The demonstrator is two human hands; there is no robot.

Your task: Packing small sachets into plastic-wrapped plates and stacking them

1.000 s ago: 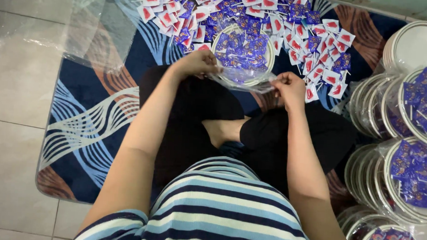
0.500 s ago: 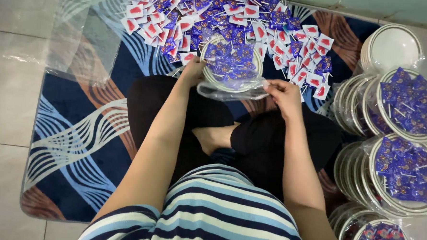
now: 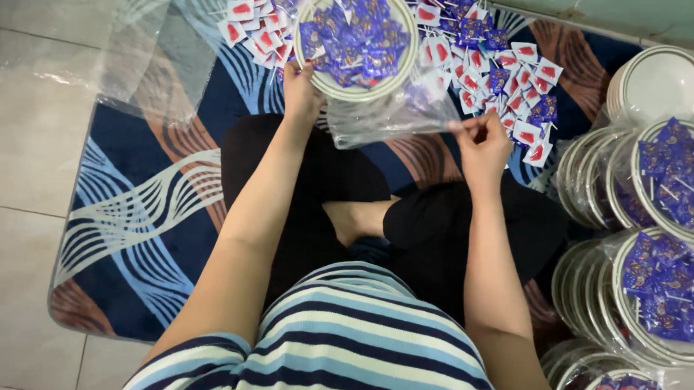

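Two hands work: our left hand (image 3: pixel 301 91) grips the round white candy-filled plate (image 3: pixel 359 41), our right hand (image 3: pixel 483 146) pinches its clear plastic bag (image 3: pixel 393 111). Loose red-and-purple sachets (image 3: pixel 516 77) and stacked bagged plates (image 3: pixel 657 232) surround us on the blue patterned mat (image 3: pixel 143 225).

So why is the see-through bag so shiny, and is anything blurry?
Head view: room light glints off the clear plastic bag, leaving pale streaks; the same sheen shows on the plastic sheet over the floor. The left hand and right hand look sharp, with only soft shadows. The wrapped plates at the right edge look curved and stretched.
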